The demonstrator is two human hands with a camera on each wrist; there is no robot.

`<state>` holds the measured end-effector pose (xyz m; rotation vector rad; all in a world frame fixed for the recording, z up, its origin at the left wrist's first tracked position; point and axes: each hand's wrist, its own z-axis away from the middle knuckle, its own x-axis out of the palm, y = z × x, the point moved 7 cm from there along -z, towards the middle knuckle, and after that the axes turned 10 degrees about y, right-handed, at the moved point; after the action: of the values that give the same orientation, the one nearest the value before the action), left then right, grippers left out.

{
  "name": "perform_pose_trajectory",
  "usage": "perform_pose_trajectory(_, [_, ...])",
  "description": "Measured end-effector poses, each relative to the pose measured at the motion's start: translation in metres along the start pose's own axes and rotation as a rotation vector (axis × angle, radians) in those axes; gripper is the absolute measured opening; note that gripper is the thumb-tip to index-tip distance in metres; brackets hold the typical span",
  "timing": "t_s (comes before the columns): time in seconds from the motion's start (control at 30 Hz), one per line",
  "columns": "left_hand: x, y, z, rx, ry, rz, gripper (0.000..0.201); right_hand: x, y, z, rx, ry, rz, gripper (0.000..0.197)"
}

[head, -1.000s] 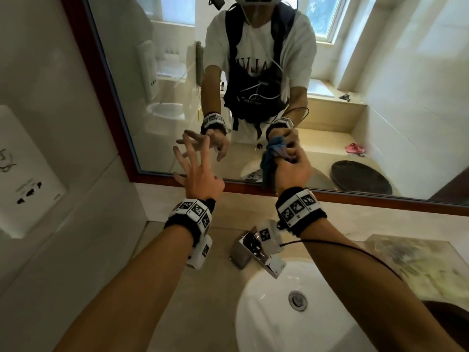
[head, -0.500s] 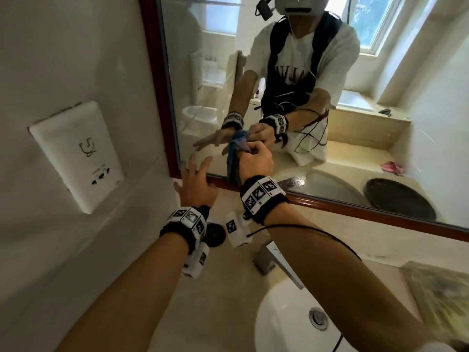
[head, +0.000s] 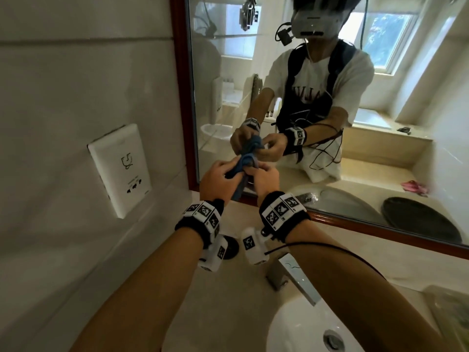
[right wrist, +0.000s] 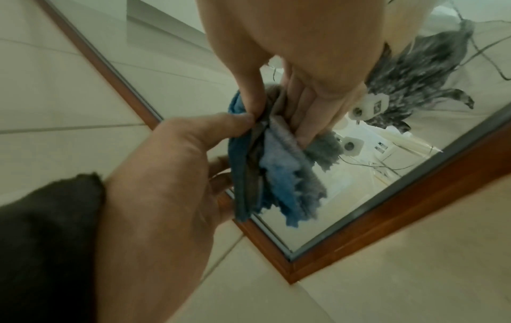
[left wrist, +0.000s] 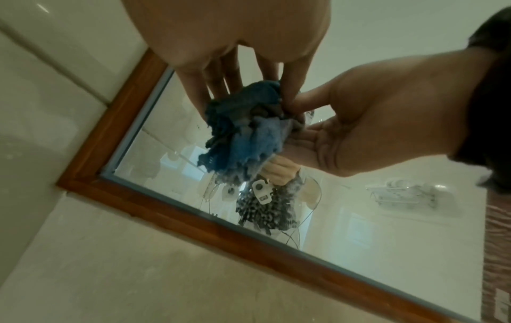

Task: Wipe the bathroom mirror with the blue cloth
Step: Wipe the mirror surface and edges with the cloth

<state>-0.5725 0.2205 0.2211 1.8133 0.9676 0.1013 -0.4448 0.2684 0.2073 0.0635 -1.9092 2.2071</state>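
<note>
The blue cloth [head: 245,165] is bunched up and held in the air by both hands, just in front of the lower left corner of the wood-framed mirror [head: 228,72]. My left hand [head: 227,172] pinches its left side and my right hand [head: 257,171] grips its right side. In the left wrist view the left hand [left wrist: 243,96] has fingers and thumb on the cloth [left wrist: 243,135], with the right hand [left wrist: 318,122] alongside. In the right wrist view the right hand [right wrist: 279,122] pinches the cloth [right wrist: 279,174], the left hand [right wrist: 215,148] thumb pressed beside it. The cloth hangs apart from the mirror [right wrist: 359,185] glass.
A white socket panel [head: 119,168] is on the tiled wall to the left. Below the hands are the stone counter [head: 157,288], a chrome faucet [head: 291,278], a white basin [head: 304,331] and a small black round object [head: 232,247].
My left hand, open beside the cloth before, has closed onto it next to the right hand. Both hands and the view have shifted toward the mirror's lower left corner.
</note>
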Motion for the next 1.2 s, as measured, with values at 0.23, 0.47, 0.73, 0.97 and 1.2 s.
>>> perform_pose_trajectory(0.23, [-0.011,0.022,-0.015,-0.018,-0.017,-0.045,0.036,0.002,-0.02,0.008,0.02,-0.047,-0.111,0.024])
perform_pose_trajectory(0.47, [-0.025,0.051,-0.033,0.082,0.029,-0.149,0.028,0.009,-0.057,0.014,-0.067,-0.147,-0.071,0.029])
perform_pose_trajectory(0.73, [-0.052,0.085,-0.071,0.106,0.171,-0.123,0.02,0.016,-0.121,0.017,-0.423,-0.088,0.258,0.032])
perform_pose_trajectory(0.97, [-0.088,0.117,-0.101,0.139,0.357,0.036,0.031,0.016,-0.191,0.043,-0.993,0.123,0.568,0.019])
perform_pose_trajectory(1.2, [-0.103,0.139,-0.139,0.193,0.446,0.182,0.036,0.021,-0.223,0.05,-1.323,0.254,0.854,0.046])
